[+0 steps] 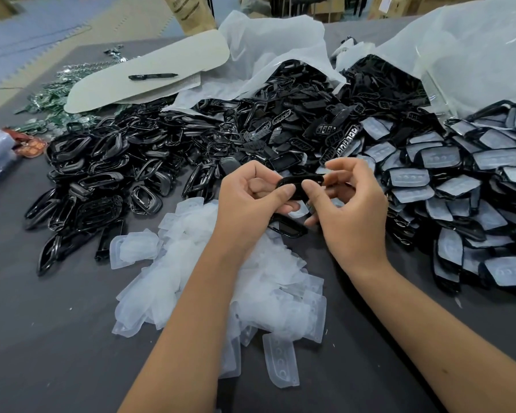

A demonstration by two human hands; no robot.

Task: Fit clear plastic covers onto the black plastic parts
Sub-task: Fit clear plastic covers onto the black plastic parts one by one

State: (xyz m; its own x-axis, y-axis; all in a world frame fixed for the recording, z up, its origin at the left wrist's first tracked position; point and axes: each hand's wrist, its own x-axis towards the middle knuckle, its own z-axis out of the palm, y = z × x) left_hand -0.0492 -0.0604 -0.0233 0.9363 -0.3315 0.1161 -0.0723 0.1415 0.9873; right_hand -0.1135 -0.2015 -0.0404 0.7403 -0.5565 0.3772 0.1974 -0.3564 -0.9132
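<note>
head view: two hands work a black shell amid heaps of parts

head view over a grey table point(42, 338): the left hand point(251, 201) and right hand point(346, 204) both pinch one black plastic part point(298, 181), held just above the table, fingers curled round its rim, thumbs pressed on its near edge. whether a clear cover already sits in it cannot be told. a second black frame point(289, 228) lies on the table just below the hands. under the forearms spreads a heap of clear plastic covers point(209, 272). a pile of bare black frames point(102, 180) lies to the left; a pile of black parts fitted with covers point(471, 204) lies to the right. beyond, more black parts spill from white plastic bags point(280, 49). a black pen point(152, 76) rests on a pale card sheet point(161, 70) at the far left, beside green circuit boards point(48, 96).
</note>
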